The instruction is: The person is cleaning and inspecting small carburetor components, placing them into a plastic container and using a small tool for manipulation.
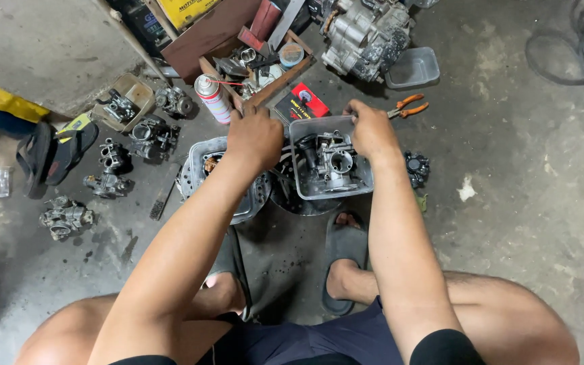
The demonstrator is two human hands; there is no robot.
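Between the two sandals on the concrete floor sits a clear tub (299, 138) with a carburetor (329, 162) lying inside it, and everything else places itself from that tub. At its far right corner the right hand (373, 132) rests on the rim, fingers curled together around something thin; what it pinches is too small to tell. Just left of the tub, the left hand (255, 138) hovers over a round metal bowl (201, 165), fingers bent down and closed, though whether they grip anything is hidden by the back of the hand. The carburetor lies directly below and slightly left of the right hand, which is the nearer of the two. Orange-handled pliers (408, 106) lie right of the tub, beyond the right hand; a spray can (212, 98) stands up-left of it.
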